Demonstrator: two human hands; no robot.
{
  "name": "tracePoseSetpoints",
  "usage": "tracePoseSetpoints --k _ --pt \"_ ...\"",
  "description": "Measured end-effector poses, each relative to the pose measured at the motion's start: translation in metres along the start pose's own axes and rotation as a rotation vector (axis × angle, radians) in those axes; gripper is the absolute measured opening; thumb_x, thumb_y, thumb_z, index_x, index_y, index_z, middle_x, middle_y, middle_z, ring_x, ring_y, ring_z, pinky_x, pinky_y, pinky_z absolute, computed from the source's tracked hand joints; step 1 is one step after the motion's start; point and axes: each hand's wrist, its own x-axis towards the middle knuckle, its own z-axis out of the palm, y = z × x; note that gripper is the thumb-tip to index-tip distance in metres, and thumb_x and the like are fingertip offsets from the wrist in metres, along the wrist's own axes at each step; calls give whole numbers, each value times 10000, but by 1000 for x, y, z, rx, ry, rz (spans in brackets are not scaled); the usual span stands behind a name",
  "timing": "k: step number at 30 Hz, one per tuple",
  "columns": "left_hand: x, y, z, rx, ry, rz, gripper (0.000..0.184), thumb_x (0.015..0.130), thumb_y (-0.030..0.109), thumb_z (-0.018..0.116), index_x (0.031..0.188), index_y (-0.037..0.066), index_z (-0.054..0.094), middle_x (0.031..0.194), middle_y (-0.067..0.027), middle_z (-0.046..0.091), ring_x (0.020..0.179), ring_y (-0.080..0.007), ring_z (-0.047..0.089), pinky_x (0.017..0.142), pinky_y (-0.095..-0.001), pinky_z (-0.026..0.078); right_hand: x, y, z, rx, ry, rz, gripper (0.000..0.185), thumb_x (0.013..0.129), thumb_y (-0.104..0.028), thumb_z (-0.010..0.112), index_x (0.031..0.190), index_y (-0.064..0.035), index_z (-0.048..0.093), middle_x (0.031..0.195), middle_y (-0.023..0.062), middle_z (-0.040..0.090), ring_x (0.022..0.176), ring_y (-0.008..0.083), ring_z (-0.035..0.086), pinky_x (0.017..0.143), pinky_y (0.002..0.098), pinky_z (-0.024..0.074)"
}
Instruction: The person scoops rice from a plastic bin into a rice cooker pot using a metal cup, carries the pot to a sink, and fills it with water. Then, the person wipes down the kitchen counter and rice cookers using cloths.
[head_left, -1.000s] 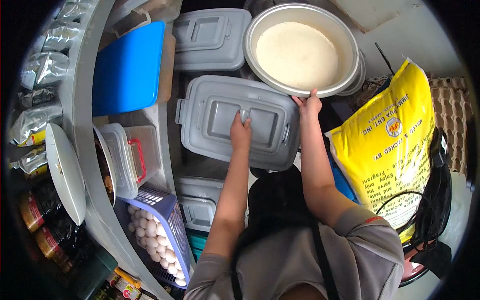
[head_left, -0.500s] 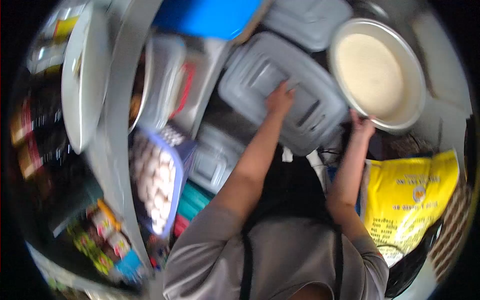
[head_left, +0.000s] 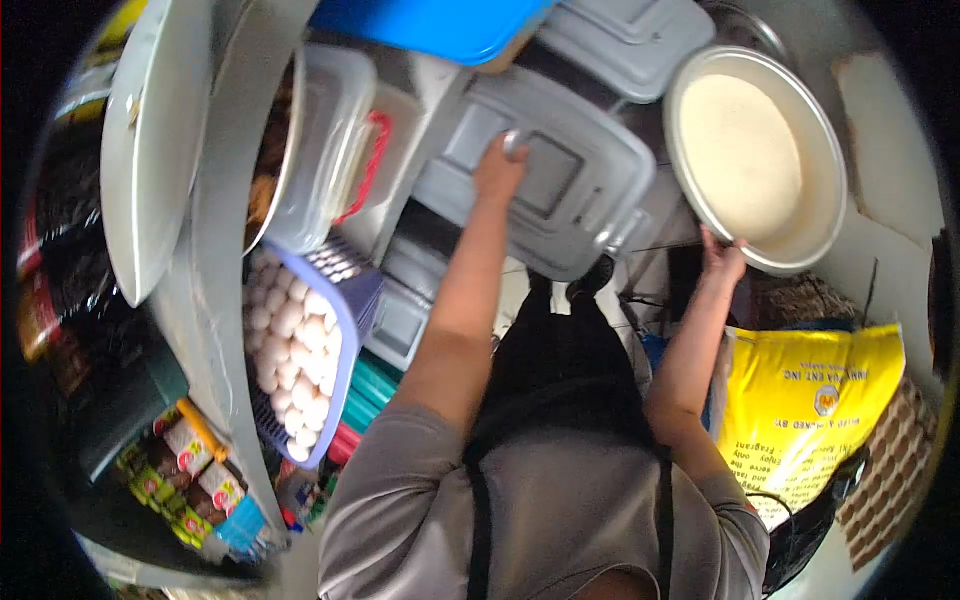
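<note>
My left hand [head_left: 498,172] is closed at the top of a grey plastic storage-box lid [head_left: 600,150], near its raised panel. A small shiny piece shows at the fingers, too unclear to name. The lid slants over the floor above my feet, with a clip on its right edge. My right hand [head_left: 723,258] grips the near rim of a large round metal basin [head_left: 833,205]. Inside the basin lies a smooth, pale cream mass [head_left: 745,145]; whether it is batter or powder I cannot tell. The fingers under the rim are partly hidden.
Left of me, a purple basket [head_left: 352,330] holds many eggs [head_left: 295,345] beside clear plastic containers [head_left: 335,130]. Another grey lidded box [head_left: 635,40] and a blue lid [head_left: 430,25] are ahead. A yellow sack [head_left: 810,400] and egg trays [head_left: 890,480] stand right.
My left hand has moved left together with the grey lid, uncovering my feet and floor tiles. My right hand still holds the basin, which has barely shifted.
</note>
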Motion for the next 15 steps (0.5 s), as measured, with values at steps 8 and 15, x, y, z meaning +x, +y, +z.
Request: tracePoseSetpoints --k 8,15 --pt "48 -3 -15 311 189 -223 468 831 400 506 1245 187 450 1198 -108 497 1145 -288 417 887 -545 315 -2 1 -1 113 58 119 418 940 -261 346 1219 47 303 1164 256 434 840 406 576 622 523 555" --pt "63 -41 -23 237 238 12 552 847 409 493 1260 50 425 1225 -198 474 1093 -357 475 907 -392 387 -12 1 5 97 89 94 419 935 -250 376 1236 35 321 1186 234 431 875 380 576 612 485 563"
